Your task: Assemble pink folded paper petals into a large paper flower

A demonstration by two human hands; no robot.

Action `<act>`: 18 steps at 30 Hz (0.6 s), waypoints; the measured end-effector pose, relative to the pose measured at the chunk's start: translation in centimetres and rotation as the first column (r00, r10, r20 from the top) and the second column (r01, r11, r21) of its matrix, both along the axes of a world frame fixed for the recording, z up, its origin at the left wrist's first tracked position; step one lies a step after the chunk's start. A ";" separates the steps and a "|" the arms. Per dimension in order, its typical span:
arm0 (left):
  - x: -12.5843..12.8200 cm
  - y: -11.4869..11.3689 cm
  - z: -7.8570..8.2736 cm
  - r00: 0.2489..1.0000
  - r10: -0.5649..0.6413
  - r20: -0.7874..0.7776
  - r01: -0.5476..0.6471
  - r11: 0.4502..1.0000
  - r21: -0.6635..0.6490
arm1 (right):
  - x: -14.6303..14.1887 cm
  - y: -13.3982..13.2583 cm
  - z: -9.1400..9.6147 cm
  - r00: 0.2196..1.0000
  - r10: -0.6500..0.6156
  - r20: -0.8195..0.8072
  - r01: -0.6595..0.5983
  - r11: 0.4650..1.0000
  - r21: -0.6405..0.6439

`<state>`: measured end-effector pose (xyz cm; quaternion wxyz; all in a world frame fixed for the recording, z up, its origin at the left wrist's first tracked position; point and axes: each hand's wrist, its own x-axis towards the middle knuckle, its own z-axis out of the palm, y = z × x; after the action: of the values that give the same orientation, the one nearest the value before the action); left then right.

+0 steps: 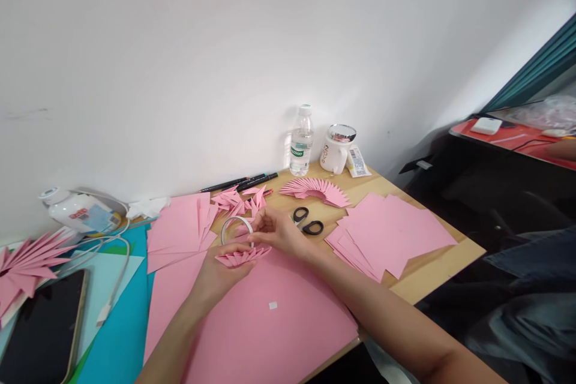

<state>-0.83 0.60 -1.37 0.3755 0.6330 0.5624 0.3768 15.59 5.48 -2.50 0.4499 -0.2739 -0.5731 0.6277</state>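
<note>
My left hand [222, 270] is closed around a fan of folded pink paper [243, 257], its pleats pointing up and to the right. Just above it a white roll of tape [224, 229] stands on edge, its lower part hidden behind my fingers. My right hand [281, 233] pinches at the right side of that roll, fingertips close to the folded paper. Whether a loose strip of tape lies between them is too small to make out. Under both hands spreads a large pink sheet [279, 342] with a small white scrap [272, 306] on it.
Black-handled scissors [312, 227] lie right of my hands, near a curved pleated pink piece [315, 189] and pink sheets [400, 228]. Behind stand a water bottle [301, 144] and a mug [333, 155]. A phone [45, 327] and cable [105, 309] lie left.
</note>
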 end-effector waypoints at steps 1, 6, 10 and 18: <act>0.1 0.0 0.1 1.000 0.003 0.011 -0.003 1.000 -0.003 | 0.0 0.0 0.0 1.000 -0.009 -0.009 0.009 1.000 0.008; 0.4 -0.4 0.9 1.000 0.019 0.021 -0.019 0.999 -0.035 | -0.3 -0.1 -0.2 0.999 -0.034 0.009 0.034 0.999 0.006; 0.5 -0.7 1.3 0.999 0.033 0.021 -0.032 0.999 -0.039 | -0.2 0.1 -0.4 0.999 -0.030 -0.011 0.031 0.999 0.022; 0.2 -0.4 0.6 0.994 -0.075 0.080 0.085 0.987 -0.135 | 0.7 1.0 -0.1 0.889 -0.452 0.076 0.414 0.862 0.294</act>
<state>-0.67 0.17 -0.80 0.4541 0.6130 0.5468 0.3449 16.30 6.47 -2.57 0.5706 -0.3760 -0.6075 0.4050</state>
